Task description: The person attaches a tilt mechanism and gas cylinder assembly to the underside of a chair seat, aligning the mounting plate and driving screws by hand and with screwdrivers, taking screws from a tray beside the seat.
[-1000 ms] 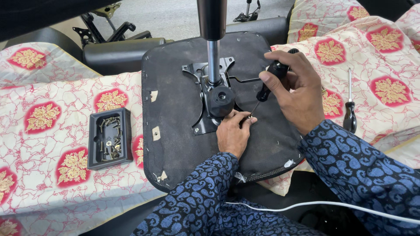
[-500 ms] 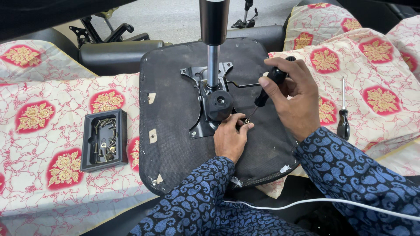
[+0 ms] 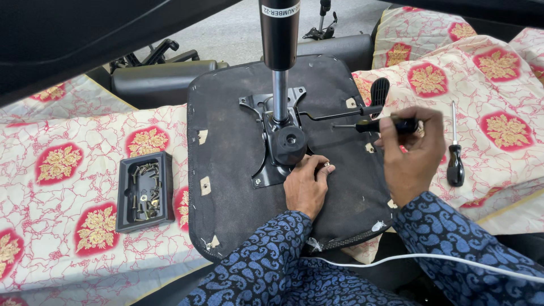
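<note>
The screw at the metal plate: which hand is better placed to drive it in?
Probably the right hand: it grips a screwdriver whose tip points toward the metal plate. The left hand rests on the seat base, its fingers pinching a small screw.

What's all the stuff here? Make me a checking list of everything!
Surface: cloth with red and gold flower patches.
Job's things: upside-down black chair seat with a metal plate, a gas cylinder standing up and a lever.
Clutter: black tray of screws; spare screwdriver on the cloth.
Grippers: left hand rests on the seat, pinching a small screw; right hand grips a screwdriver pointing at the plate.
Cables: white cable across the sleeves.
Surroundings: more black chair parts behind, grey floor.
</note>
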